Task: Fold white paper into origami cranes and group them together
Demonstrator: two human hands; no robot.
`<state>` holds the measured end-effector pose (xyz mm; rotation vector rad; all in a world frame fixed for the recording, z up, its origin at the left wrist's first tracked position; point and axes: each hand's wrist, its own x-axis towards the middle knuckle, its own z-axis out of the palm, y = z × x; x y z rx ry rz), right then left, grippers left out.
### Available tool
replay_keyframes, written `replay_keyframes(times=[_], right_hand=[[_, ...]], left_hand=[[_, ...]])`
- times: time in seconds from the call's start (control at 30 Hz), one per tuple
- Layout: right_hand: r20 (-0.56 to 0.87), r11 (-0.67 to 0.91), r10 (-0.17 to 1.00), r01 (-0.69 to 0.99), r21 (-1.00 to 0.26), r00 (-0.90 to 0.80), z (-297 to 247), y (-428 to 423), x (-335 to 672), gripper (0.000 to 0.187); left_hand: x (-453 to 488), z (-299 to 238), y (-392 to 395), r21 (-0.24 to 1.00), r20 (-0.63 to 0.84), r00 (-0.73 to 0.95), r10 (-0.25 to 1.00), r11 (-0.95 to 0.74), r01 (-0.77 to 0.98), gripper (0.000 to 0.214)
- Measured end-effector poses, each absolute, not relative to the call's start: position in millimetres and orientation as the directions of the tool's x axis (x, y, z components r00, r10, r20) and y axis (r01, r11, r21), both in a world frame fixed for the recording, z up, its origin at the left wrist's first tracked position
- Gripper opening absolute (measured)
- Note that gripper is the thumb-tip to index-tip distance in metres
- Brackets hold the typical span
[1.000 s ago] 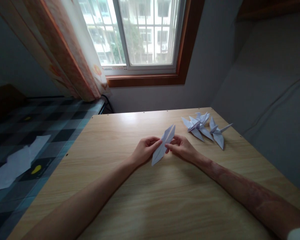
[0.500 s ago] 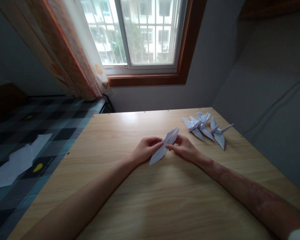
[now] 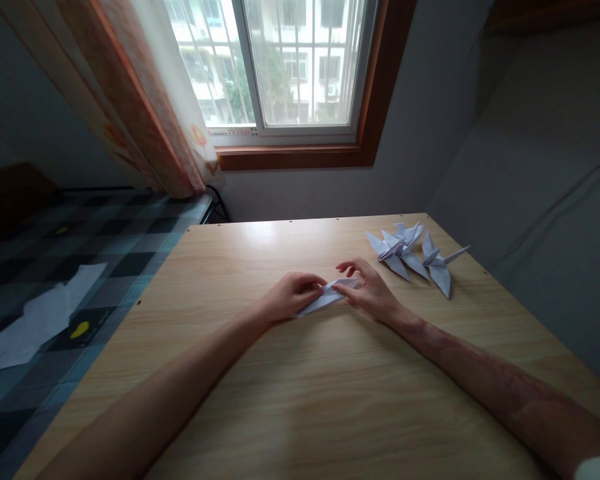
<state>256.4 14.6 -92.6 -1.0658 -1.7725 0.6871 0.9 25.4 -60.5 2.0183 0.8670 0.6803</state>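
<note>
A narrow piece of folded white paper (image 3: 324, 303) lies slanted low over the table, between my two hands. My left hand (image 3: 296, 295) pinches its left part, thumb on the near side and fingers curled over the top. On the right, my right hand (image 3: 370, 290) has its thumb against the paper. Its fingers are lifted and spread away from the thumb, so it does not grip the sheet. Part of the paper is hidden behind the fingers. Beyond my right hand stand several finished white paper cranes (image 3: 397, 248), with one crane (image 3: 437, 265) slightly apart.
The light wooden table (image 3: 260, 400) reaches toward the wall below a barred window (image 3: 305, 80). To the left is a bed with a checked cover (image 3: 130, 267), bearing loose white sheets (image 3: 45, 320). An orange curtain (image 3: 145, 120) hangs beside the window.
The folded paper has tipped from steep to nearly flat. My right hand's fingers have let go of its upper tip and spread apart, while my left hand keeps its pinch.
</note>
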Motion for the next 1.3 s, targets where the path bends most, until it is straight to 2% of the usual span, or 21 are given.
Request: replay_keyframes(times=[0.13,0.27,0.4,0.5,0.63,0.8,0.9,1.0,1.17,1.3], right_hand=[[0.557,0.638,0.764,0.51,-0.577,-0.326,-87,10,255,0.022],[0.557,0.709,0.691,0.581,-0.4,-0.46,-84,5,252,0.006],[0.543,0.731,0.664,0.6,-0.325,-0.515,-83,3,253,0.006],[0.532,0.74,0.657,0.592,-0.321,-0.534,-82,3,255,0.006],[0.517,0.773,0.631,0.528,-0.353,-0.578,-79,2,255,0.01],[0.507,0.808,0.585,0.399,-0.434,-0.634,-77,0,255,0.016],[0.552,0.774,0.633,0.442,-0.453,-0.543,-78,1,256,0.02],[0.577,0.735,0.669,0.531,-0.422,-0.468,-80,4,258,0.021],[0.495,0.748,0.662,0.54,-0.386,-0.563,-78,10,264,0.018],[0.448,0.756,0.653,0.488,-0.435,-0.611,-74,14,269,0.014]], left_hand=[[-1,-67,30,0.644,0.316,0.614,0.724,-0.638,0.421,0.026],[-5,-69,31,0.429,0.455,0.591,0.667,-0.745,0.51,0.022],[-13,-63,29,0.145,0.509,0.714,0.48,-0.866,0.478,0.017],[-17,-62,30,0.061,0.486,0.778,0.399,-0.903,0.425,0.015],[-17,-66,33,0.07,0.462,0.782,0.419,-0.896,0.438,0.023],[-11,-64,28,0.2,0.433,0.748,0.503,-0.863,0.465,0.022],[-7,-63,23,0.258,0.404,0.74,0.538,-0.843,0.472,0.028],[-6,-64,24,0.296,0.377,0.767,0.52,-0.852,0.432,0.024],[-13,-64,34,0.328,0.362,0.808,0.464,-0.875,0.356,0.03],[-16,-61,35,0.365,0.347,0.803,0.485,-0.858,0.36,0.033]])
